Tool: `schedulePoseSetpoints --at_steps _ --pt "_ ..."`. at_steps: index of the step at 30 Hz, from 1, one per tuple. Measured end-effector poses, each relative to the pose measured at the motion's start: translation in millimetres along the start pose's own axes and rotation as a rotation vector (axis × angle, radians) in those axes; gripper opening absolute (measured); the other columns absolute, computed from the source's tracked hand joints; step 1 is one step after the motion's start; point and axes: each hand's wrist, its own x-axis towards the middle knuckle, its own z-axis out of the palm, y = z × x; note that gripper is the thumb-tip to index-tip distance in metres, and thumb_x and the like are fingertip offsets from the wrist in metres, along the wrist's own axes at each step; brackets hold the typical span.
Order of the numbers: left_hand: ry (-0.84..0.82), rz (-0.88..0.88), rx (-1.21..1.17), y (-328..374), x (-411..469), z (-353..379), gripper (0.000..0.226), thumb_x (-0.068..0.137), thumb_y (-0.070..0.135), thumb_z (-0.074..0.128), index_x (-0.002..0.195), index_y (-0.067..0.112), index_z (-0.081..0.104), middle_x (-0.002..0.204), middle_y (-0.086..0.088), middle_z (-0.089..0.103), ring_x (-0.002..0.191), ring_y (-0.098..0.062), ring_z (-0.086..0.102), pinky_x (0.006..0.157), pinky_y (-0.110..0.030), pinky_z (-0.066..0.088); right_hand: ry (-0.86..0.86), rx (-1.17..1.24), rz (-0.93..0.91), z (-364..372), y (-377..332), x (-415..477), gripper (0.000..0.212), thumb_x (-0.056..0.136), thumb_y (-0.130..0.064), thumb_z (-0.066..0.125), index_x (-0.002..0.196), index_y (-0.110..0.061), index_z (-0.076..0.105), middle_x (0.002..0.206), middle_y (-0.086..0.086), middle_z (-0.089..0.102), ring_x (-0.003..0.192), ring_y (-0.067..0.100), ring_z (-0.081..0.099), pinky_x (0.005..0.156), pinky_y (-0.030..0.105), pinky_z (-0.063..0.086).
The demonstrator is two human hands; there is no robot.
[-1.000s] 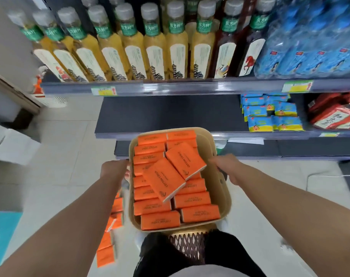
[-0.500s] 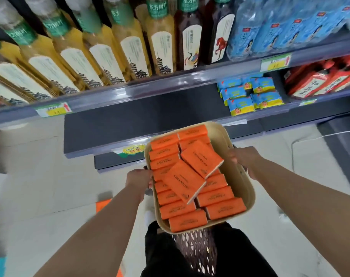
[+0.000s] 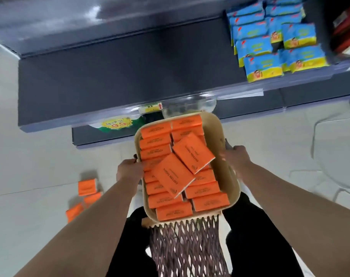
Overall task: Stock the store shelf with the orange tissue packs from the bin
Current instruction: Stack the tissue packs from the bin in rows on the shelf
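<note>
Tissue packs (image 3: pixel 156 151): orange, in rows inside the bin, two askew on top.
Bin (image 3: pixel 229 176): beige, held at both sides, probably for balance.
Left hand (image 3: pixel 130 172): fingers curled over the left rim.
Right hand (image 3: pixel 237 158): gripping the right rim.
Shelf (image 3: pixel 120 66): dark, just ahead, beside blue packets (image 3: pixel 262 47).

Your beige bin (image 3: pixel 227 176) holds orange tissue packs (image 3: pixel 171 176) laid flat in two rows, with two more askew on top (print facing up). The dark shelf (image 3: pixel 130 72) lies just beyond it.
</note>
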Motion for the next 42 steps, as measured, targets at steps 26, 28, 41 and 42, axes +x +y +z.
schedulePoseSetpoints --at_steps 26,28,41,42 --pt "-0.040 0.201 0.795 -1.2 134.4 123.6 0.024 0.079 0.022 0.052 0.092 0.008 0.066 0.087 -0.010 0.071 0.081 -0.026 0.069 0.067 -0.029 0.053 0.248 -0.540 -0.189 36.6 58.2 180.3 0.030 0.087 -0.027 0.050 0.112 -0.011 0.044 0.102 0.010 0.058 0.099 0.031 0.054 0.081 0.041 0.048" --pt "0.128 0.349 1.102 9.2 127.1 123.7 0.018 0.087 0.023 0.049 0.098 0.016 0.062 0.092 -0.001 0.065 0.087 -0.020 0.064 0.069 -0.030 0.051 0.304 -0.725 -0.208 40.8 52.9 178.2 0.038 0.083 -0.027 0.049 0.118 -0.014 0.049 0.123 0.012 0.050 0.115 0.031 0.043 0.092 0.042 0.040" --pt "0.138 0.931 0.758 -10.3 82.5 138.3 0.019 0.086 0.020 0.050 0.091 0.012 0.066 0.092 -0.004 0.066 0.084 -0.021 0.062 0.076 -0.038 0.056 0.198 -0.644 -0.727 67.2 90.1 129.6 0.047 0.086 -0.019 0.048 0.133 -0.016 0.043 0.142 0.014 0.034 0.132 0.034 0.030 0.107 0.046 0.032" --pt "0.147 0.932 0.762 -10.1 83.3 135.0 0.019 0.086 0.020 0.050 0.090 0.011 0.066 0.093 -0.004 0.067 0.083 -0.020 0.061 0.076 -0.038 0.056 0.203 -0.639 -0.739 67.1 88.6 130.8 0.045 0.087 -0.021 0.049 0.131 -0.016 0.045 0.141 0.014 0.035 0.132 0.033 0.031 0.107 0.045 0.031"
